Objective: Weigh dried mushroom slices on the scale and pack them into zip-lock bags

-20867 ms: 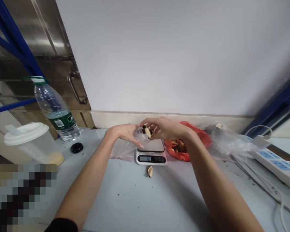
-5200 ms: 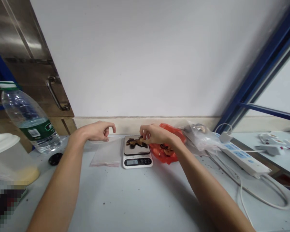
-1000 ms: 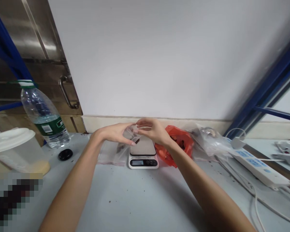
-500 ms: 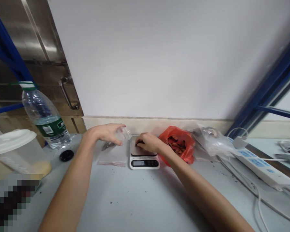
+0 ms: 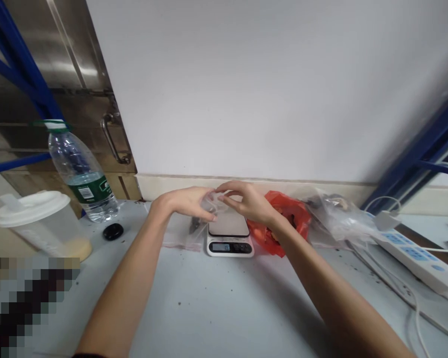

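Note:
My left hand (image 5: 190, 201) is wrapped round a clear plastic cup (image 5: 210, 201), tilted at the left edge of the kitchen scale (image 5: 229, 224). My right hand (image 5: 246, 201) is at the cup's mouth, thumb and fingers curled close together; what is between them I cannot make out. The scale's plate shows bare in its visible part, and its display is lit. To the right of it lies an open red plastic bag (image 5: 296, 223) with dried brown pieces inside, partly behind my right forearm. A clear bag (image 5: 181, 241) with dark contents lies flat under my left hand.
A large water bottle (image 5: 91, 191), a lidded plastic jug (image 5: 41, 228) and a black cap (image 5: 113, 231) stand at the left. At the right are a clear bag (image 5: 339, 219), a power strip (image 5: 421, 258) and loose cables. A white wall (image 5: 246, 89) rises behind.
My right hand has lifted off the scale's plate and moved to the cup's mouth. The cup has come closer to the scale, and the dark bits on the plate are gone from sight.

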### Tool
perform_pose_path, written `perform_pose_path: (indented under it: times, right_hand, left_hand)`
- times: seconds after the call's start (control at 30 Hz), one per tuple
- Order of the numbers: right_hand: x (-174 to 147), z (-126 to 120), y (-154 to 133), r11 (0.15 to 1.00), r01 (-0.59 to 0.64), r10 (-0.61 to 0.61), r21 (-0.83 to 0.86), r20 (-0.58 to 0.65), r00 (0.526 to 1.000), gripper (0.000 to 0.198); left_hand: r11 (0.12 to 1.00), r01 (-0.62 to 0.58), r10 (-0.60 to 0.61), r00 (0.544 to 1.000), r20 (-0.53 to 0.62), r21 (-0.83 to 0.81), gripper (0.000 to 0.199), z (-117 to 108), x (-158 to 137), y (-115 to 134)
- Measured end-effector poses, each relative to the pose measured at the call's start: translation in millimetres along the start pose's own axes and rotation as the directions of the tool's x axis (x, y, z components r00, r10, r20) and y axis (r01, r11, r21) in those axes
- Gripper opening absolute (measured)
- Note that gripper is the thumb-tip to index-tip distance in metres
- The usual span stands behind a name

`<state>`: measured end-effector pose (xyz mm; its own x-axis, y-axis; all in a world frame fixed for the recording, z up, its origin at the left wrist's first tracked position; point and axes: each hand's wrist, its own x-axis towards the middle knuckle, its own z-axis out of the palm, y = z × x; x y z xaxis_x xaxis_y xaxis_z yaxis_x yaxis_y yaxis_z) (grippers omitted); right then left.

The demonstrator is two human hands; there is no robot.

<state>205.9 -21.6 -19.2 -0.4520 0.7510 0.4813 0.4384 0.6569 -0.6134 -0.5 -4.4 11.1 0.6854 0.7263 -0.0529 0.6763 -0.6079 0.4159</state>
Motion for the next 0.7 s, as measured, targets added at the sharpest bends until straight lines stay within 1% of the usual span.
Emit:
perform_pose_path:
  times: [0.1,0.17,0.2,0.3,0.33,0.43,0.53,0.6,0.7]
  right_hand:
    - [-2.8,-4.8,3.6,0.992,0.054,-0.061,-0.111,-0.064,0.996,0.038]
    - [-4.9,-10.9,6.9,0.983,0.069,-0.076,-0.172,-0.032,0.997,0.041]
    - [-5.8,-14.3,7.7,0.981,0.073,-0.074,-0.182,0.003,0.997,0.037]
    - [-7.6,-23.7,5.8,0.987,0.081,-0.069,-0.138,0.087,0.994,0.018]
    - [-7.6,-26.1,4.3,0.99,0.087,-0.076,-0.114,0.094,0.993,0.016]
    - [-6.8,-31.0,0.8,0.992,0.112,-0.108,-0.06,0.064,0.992,0.021]
    - [-6.2,-32.9,-1.4,0.995,0.096,-0.095,-0.035,0.031,0.995,0.026]
    - [-6.5,-33.3,-3.3,0.997,0.075,-0.074,-0.02,0.031,0.997,0.03]
    - [-6.9,-33.7,-7.1,0.997,0.071,-0.07,-0.031,0.021,0.997,0.034]
  left_hand:
    - [0.999,0.031,-0.032,0.999,-0.008,-0.041,0.083,-4.2,-4.9,1.8]
    - [0.996,0.014,-0.017,0.999,-0.031,-0.09,0.084,-6.9,-8.4,1.3]
    - [0.992,-0.006,0.0,0.999,-0.044,-0.122,0.083,-8.0,-9.7,0.8]
    - [0.974,-0.072,0.057,0.996,-0.074,-0.216,0.077,-10.7,-11.8,-1.6]
    - [0.966,-0.09,0.072,0.994,-0.083,-0.243,0.074,-11.4,-11.9,-2.6]
    - [0.949,-0.109,0.078,0.99,-0.117,-0.295,0.068,-13.4,-11.9,-5.8]
    - [0.944,-0.097,0.053,0.988,-0.147,-0.315,0.063,-15.8,-13.7,-7.1]
    - [0.946,-0.102,0.06,0.988,-0.145,-0.307,0.055,-17.8,-16.2,-5.6]
    - [0.962,-0.116,0.086,0.988,-0.128,-0.245,0.039,-20.7,-20.2,-1.9]
